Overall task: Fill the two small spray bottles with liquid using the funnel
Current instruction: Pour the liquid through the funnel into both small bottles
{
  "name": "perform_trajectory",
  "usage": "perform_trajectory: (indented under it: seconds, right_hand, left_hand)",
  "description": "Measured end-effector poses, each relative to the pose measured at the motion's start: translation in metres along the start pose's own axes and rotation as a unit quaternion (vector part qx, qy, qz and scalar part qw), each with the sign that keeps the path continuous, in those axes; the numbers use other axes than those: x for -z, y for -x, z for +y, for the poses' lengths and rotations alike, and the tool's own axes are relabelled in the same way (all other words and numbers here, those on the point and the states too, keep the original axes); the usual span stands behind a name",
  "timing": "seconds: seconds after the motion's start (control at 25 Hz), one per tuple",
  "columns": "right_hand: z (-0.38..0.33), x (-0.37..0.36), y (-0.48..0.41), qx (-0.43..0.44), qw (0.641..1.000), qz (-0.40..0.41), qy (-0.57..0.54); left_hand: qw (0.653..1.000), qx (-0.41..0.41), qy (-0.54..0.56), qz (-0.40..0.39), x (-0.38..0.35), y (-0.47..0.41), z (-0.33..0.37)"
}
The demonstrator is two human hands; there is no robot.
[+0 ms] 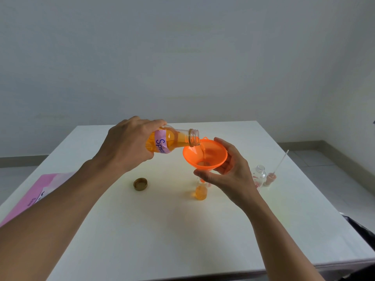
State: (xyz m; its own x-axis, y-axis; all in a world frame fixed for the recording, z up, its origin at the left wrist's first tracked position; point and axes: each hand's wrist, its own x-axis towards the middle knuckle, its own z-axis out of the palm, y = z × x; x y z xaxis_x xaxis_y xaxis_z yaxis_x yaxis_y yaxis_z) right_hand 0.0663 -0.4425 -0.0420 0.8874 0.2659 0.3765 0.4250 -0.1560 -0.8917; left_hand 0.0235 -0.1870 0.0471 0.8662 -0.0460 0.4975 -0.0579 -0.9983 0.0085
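My left hand (129, 142) grips a clear supply bottle (174, 140) of orange liquid with a pink label, tilted so its open mouth is over the orange funnel (205, 157). A thin stream runs into the funnel. My right hand (229, 173) holds the funnel by its rim and neck. The funnel's spout sits in a small clear spray bottle (200, 192) standing on the table, partly filled with orange liquid. A second small spray bottle (259, 177), with no liquid showing in it, stands to the right, partly behind my right wrist.
A gold bottle cap (140, 183) lies on the white table (182, 230) left of the small bottle. A pinkish spray head with a long dip tube (272, 177) rests at the far right. A pink packet (30, 197) lies at the left edge.
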Motion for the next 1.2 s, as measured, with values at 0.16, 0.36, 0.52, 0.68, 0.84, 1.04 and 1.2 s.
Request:
perform_trajectory:
  seconds: [0.16,0.36,0.52,0.68,0.84,1.04,1.2]
  right_hand:
    - [-0.0001,0.0005,-0.0006,0.0,1.0,0.001,-0.005]
    - [0.0001,0.0008,-0.0004,-0.002,1.0,0.001,-0.004]
    - [-0.0002,0.0003,-0.0016,-0.001,1.0,0.001,-0.011]
    - [0.0003,0.0002,-0.0016,0.001,1.0,0.0,-0.015]
    - [0.0017,0.0012,-0.0016,0.003,1.0,-0.001,-0.017]
    - [0.0026,0.0003,-0.0025,0.006,1.0,-0.003,-0.017]
    - [0.0026,0.0005,-0.0029,0.003,1.0,-0.001,-0.013]
  left_hand:
    - [1.0,-0.001,-0.003,-0.002,-0.0003,-0.0006,-0.0001]
    - [1.0,0.002,-0.002,-0.004,-0.0013,-0.0013,-0.0002]
    - [1.0,-0.008,-0.005,0.0,-0.0012,-0.0017,0.0001]
    - [1.0,-0.008,-0.005,0.004,0.0002,-0.002,0.0013]
    - [1.0,-0.004,-0.001,0.006,0.0017,-0.0029,0.0023]
    - [1.0,-0.001,0.006,0.001,0.0014,-0.0023,0.0028]
    - [1.0,-0.001,0.005,-0.004,0.0005,-0.0024,0.0029]
